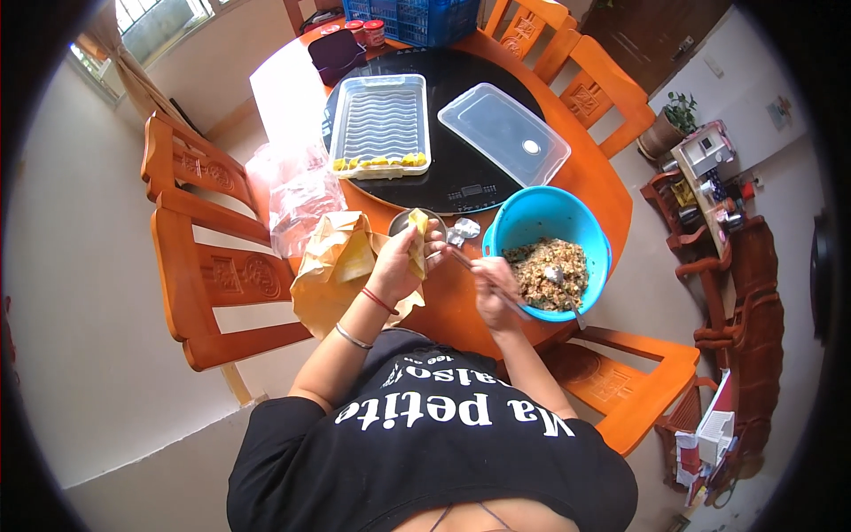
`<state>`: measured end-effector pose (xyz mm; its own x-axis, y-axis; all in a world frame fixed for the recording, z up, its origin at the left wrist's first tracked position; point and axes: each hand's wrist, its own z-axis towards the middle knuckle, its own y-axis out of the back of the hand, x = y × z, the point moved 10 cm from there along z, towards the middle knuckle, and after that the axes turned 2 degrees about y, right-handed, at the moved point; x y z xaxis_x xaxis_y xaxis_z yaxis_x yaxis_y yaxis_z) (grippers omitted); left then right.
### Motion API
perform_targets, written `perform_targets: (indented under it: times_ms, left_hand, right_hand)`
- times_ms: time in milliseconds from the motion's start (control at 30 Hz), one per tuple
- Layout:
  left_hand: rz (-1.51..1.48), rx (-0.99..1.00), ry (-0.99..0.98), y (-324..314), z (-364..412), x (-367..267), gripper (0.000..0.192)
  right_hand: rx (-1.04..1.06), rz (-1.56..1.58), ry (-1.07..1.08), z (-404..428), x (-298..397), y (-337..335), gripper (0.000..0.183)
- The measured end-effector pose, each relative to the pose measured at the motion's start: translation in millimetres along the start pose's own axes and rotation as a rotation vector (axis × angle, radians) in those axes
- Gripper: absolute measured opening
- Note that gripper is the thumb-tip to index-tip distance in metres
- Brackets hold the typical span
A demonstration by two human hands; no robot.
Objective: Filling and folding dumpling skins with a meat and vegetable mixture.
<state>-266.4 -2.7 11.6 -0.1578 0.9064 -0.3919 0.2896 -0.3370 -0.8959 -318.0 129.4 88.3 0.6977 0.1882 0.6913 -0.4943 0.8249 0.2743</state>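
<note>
My left hand holds a yellow dumpling wrapper upright over a small metal bowl, which the hand partly hides. In my right hand are chopsticks, their tips pointing at the wrapper. Slight blur covers that hand. Just right of it stands a turquoise plastic basin with chopped filling and a spoon handle leaning at its rim. Under my left forearm lies an opened brown paper bag with yellow wrappers on it.
A clear tray with a row of yellow dumplings and a clear lid sit on the black turntable. Plastic bags, crumpled white paper, red-lidded jars and a blue crate share the table. Wooden chairs surround it.
</note>
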Motion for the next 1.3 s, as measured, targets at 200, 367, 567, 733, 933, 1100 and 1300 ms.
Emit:
perform_targets:
  times_ms: [200, 367, 567, 733, 933, 1100, 1300]
  left_hand:
    - [0.097, -0.085, -0.013, 25, -5, -12, 0.034]
    - [0.122, -0.106, 0.015, 31, -10, -20, 0.035]
    - [0.053, -0.092, -0.002, 30, -10, -21, 0.036]
    - [0.015, 0.002, -0.004, 0, -6, -13, 0.035]
    - [-0.067, -0.027, -0.002, -10, -11, -5, 0.033]
    - [-0.118, 0.011, -0.15, -15, -7, -27, 0.034]
    - [0.056, 0.052, -0.344, -57, 15, -55, 0.042]
  right_hand:
    - [0.319, -0.188, 0.15, -21, -12, -70, 0.013]
    - [0.237, -0.077, 0.033, -19, -14, -56, 0.01]
    - [-0.258, 0.327, -0.536, -5, -53, 5, 0.024]
    - [-0.392, 0.696, -0.677, -4, -58, 1, 0.026]
    - [-0.483, 0.691, -0.813, -13, -72, 14, 0.025]
    - [-0.641, 0.372, -0.563, 18, -42, 71, 0.03]
    - [-0.034, 0.044, -0.188, 97, 12, 0, 0.023]
